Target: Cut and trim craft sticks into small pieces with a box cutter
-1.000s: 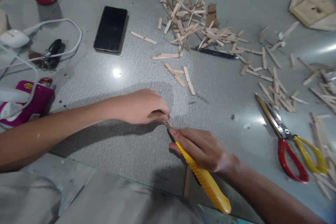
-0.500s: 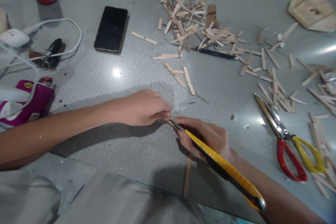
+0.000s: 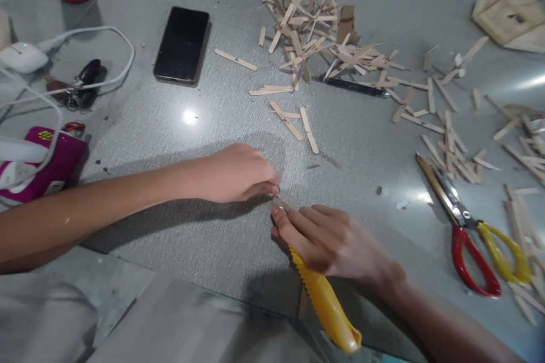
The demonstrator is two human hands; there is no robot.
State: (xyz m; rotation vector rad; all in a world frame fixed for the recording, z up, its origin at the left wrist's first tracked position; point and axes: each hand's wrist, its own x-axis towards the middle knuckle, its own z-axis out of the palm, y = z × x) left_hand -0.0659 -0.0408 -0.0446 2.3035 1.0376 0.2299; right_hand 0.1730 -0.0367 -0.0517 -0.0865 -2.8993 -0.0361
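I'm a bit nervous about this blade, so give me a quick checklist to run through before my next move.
1. Right hand around the knife: ok, its fingers wrap the yellow handle.
2. Left hand grip firm: cannot tell, its fingertips hide most of what they pinch.
3. Blade well away from the left fingertips: not ok, it sits right by them.
4. Scissors out of the way: ok, they lie off to the right.
5. Phone out of the way: ok, it lies beyond the left arm.
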